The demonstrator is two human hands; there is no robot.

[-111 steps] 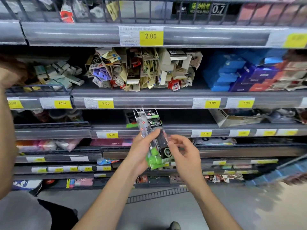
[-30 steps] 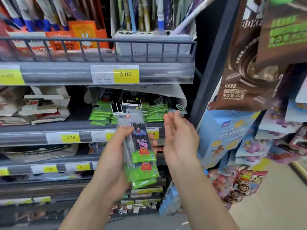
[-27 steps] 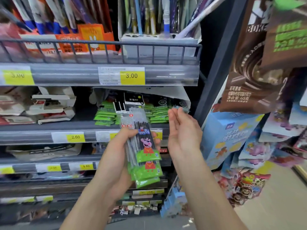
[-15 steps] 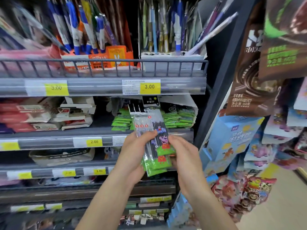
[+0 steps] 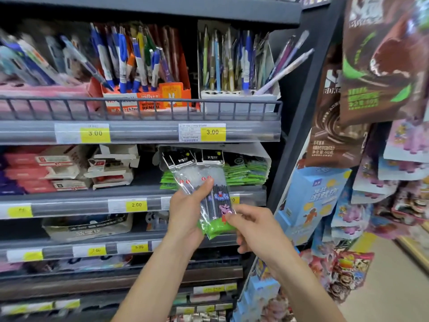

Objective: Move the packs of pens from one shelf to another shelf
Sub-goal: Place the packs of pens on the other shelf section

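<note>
The right hand (image 5: 255, 228) pinches the lower right edge of the packs of pens (image 5: 210, 201), while the left hand (image 5: 188, 214) grips them from the left — fingers curled round the fanned bundle. Behind them, more green-ended packs (image 5: 246, 170) lie on the shelf (image 5: 139, 190) — under the 3.00 price tag (image 5: 212, 132).

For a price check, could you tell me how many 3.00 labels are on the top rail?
2: left label toward the rail's left; right label below the white pen box.
</note>
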